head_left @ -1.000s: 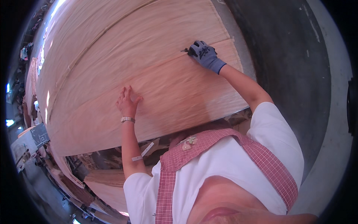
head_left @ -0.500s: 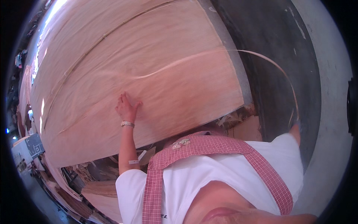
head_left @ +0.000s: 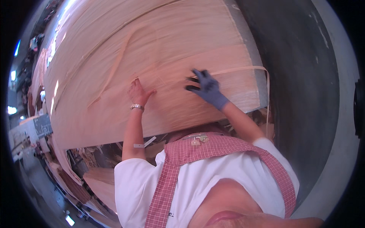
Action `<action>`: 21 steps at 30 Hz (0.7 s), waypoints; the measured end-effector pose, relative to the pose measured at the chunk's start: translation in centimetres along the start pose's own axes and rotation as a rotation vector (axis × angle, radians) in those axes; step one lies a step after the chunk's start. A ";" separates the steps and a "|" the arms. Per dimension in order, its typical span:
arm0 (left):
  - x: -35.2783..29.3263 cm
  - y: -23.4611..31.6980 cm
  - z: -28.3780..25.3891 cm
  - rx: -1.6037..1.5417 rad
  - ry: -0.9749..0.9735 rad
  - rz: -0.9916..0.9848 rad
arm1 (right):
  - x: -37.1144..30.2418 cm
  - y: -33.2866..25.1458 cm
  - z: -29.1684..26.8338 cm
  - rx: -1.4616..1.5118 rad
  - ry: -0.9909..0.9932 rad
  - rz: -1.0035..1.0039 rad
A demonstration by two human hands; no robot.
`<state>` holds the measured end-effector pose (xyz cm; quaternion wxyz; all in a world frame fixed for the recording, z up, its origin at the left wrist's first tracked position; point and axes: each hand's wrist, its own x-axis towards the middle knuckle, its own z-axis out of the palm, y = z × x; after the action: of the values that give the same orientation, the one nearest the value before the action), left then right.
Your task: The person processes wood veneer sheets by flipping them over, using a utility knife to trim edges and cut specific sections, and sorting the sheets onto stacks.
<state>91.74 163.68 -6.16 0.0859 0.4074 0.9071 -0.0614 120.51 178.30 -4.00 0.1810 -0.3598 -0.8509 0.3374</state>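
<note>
Wood veneer sheet (head_left: 182, 47), pale and pinkish, spreads over the surface right up to its near edge, with a grey rim (head_left: 262, 93) showing along the right edge. The left hand (head_left: 140, 92), bare, is palm down over the sheet, inward from the near edge and left of the middle; its thumb stands apart, the fingers are stretched out, and blur hides how far they spread from one another. A metal-banded wristwatch (head_left: 137, 106) circles that wrist. The right hand (head_left: 206, 87), in a blue-grey work glove with dark fingertips, is nearer the right edge, its fingers spread and pointing left. A narrow veneer strip (head_left: 241, 69) runs from beside this glove across the right edge, then bends and hangs down past the near right corner; whether the glove touches it, I cannot tell. Another curved veneer strip (head_left: 120, 57) lies on the sheet beyond the left hand, reaching toward the left edge. Below the near edge are wood scraps (head_left: 89, 157), and a red checked apron (head_left: 213, 147) faces that edge.
</note>
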 end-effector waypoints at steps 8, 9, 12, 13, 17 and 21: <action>-0.4 0.4 -0.7 -0.123 -0.014 -0.032 | 12.2 0.9 5.9 -0.068 -0.100 -0.161; -0.4 0.3 -0.4 -0.124 -0.016 -0.042 | 12.4 2.7 3.6 -0.040 -0.016 -0.091; 0.1 0.3 0.0 -0.119 -0.011 -0.030 | 10.8 8.3 -4.1 0.246 0.167 -0.007; 0.1 0.3 0.1 -0.108 -0.014 -0.016 | 9.8 10.2 -6.3 0.174 0.135 -0.015; 1.8 -1.5 0.1 -0.541 0.011 -0.147 | 5.4 13.5 -9.5 -0.141 0.261 -0.138; 2.8 -2.8 0.1 -0.467 -0.019 -0.118 | -1.2 31.5 -25.3 0.013 0.495 0.966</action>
<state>87.81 163.91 -6.72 0.1825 0.3221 0.9182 0.1412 150.69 204.81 -8.37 0.2024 -0.7776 -0.5184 0.2926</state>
